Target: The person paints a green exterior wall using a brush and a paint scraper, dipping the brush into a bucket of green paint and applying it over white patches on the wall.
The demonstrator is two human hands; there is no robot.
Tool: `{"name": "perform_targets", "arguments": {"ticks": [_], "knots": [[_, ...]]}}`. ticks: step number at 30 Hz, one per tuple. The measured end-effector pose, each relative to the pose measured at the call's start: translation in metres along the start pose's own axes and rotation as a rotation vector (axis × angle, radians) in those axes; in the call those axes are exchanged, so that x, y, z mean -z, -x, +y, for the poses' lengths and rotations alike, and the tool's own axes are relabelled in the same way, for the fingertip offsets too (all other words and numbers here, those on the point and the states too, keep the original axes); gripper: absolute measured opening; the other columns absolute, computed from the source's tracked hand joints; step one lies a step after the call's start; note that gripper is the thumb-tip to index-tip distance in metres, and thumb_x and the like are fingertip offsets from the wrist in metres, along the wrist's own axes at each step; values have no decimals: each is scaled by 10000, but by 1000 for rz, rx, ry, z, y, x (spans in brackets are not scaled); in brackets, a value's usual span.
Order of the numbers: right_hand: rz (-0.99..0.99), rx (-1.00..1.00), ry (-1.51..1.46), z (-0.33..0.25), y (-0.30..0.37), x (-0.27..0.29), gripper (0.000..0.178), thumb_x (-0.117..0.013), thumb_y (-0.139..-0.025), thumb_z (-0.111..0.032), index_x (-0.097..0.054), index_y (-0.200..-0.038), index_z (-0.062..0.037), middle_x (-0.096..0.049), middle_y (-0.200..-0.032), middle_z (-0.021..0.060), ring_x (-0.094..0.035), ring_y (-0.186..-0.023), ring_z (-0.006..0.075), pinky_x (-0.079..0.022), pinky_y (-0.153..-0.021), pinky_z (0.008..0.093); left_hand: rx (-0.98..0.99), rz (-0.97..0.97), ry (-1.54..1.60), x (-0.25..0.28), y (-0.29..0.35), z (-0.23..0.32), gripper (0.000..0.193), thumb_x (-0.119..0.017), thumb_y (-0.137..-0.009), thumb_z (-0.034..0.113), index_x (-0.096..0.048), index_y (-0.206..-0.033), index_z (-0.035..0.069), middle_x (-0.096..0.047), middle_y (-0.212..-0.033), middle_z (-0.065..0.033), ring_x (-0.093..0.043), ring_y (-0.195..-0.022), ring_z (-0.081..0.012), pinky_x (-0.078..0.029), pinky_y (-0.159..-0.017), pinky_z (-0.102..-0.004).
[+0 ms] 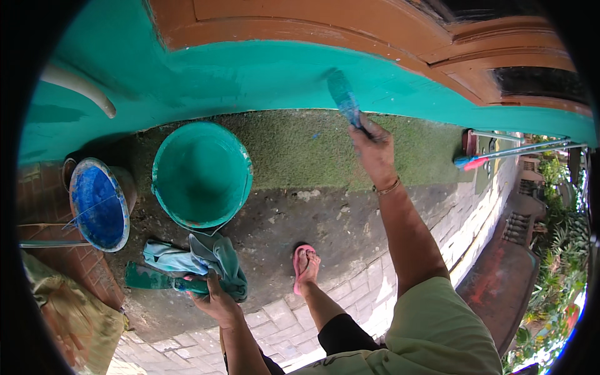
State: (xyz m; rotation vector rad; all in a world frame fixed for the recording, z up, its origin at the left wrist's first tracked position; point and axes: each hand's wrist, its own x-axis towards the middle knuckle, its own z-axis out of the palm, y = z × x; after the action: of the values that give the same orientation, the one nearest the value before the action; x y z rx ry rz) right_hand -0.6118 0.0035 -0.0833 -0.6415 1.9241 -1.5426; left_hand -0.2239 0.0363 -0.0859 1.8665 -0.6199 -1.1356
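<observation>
My right hand point(375, 147) is raised toward the low green wall, its fingers closed round the handle of a putty knife point(344, 94). That blade is smeared with teal and blue and overlaps the wall just below the brown woodwork; whether it touches cannot be told. Lower left, my left hand point(219, 304) grips a second putty knife point(148, 277), its flat blade coated green and pointing left. A crumpled grey-blue cloth point(228, 265) is bunched against the same hand. Just beyond it stands a round bucket point(157, 156) with green paint inside.
A paint-stained blue bucket point(127, 219) stands left of the green one. A pale pipe point(81, 87) juts from the wall. Tan fabric point(81, 325) lies lower left. My foot in a pink flip-flop point(296, 269) is on the ground. Long-handled tools point(519, 152) lean at right.
</observation>
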Motion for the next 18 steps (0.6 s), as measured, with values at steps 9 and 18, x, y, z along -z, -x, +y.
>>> {"name": "perform_targets", "arguments": {"ticks": [9,18], "knots": [[607,-285,-102,29,-64,180,59,-576,-868,-94,-610,-916,-94,-457,-617,-10,-404,-434,92,-283,-366,247,-19,-78,-7,17,-6,-17,325,-665,-846,95,-522,-1114,-24,-589,-927,-62,-551,-787,-145,-458,-721,-265],[176,255,221,59,-16,49,312,-608,-884,-13,-622,-1195,15,-644,-958,21,-544,-802,80,-457,-753,215,-58,-60,-53,-1,9,-17,232,-673,-827,115,-575,-988,-20,-600,-847,-56,-546,-755,-146,-444,-702,-278]]}}
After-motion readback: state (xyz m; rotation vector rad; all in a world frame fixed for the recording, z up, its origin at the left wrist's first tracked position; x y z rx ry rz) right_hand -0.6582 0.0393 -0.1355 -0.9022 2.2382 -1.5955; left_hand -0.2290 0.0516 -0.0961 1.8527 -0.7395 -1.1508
